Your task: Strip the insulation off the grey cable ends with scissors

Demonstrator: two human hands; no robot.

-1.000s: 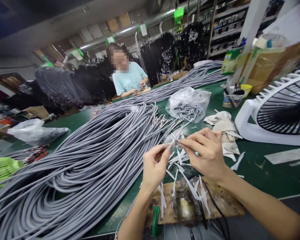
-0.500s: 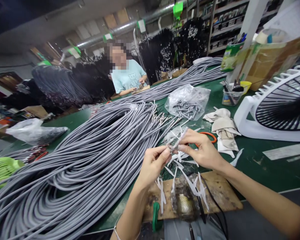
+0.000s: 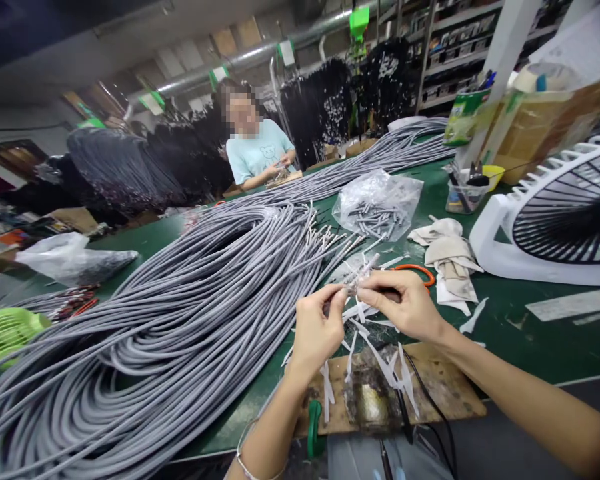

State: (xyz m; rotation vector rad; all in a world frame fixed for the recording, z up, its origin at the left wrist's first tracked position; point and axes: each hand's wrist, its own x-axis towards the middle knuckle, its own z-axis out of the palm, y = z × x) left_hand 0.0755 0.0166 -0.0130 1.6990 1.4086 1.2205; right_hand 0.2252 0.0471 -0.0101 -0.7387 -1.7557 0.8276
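Observation:
My left hand is closed in a pinch in front of me, thumb against fingers. It grips what looks like the end of a grey cable, mostly covered by the fingers. Close against it, my right hand pinches the same small end between thumb and forefinger. Fine detail at the fingertips is too small to make out. Around and below the hands lie white strips, some hanging over a stained wooden board. Left of the hands spreads a large coil of grey cables, with stripped ends pointing towards them.
A clear bag of short grey pieces lies beyond the hands, near orange-handled scissors and crumpled cloth. At right stands a white fan. A block sits on the board. A co-worker sits opposite.
My fingertips have drawn closer together, and the left hand has turned and shifted slightly right. The grey piece that stuck up by the right hand is less visible. The co-worker's hands moved closer together.

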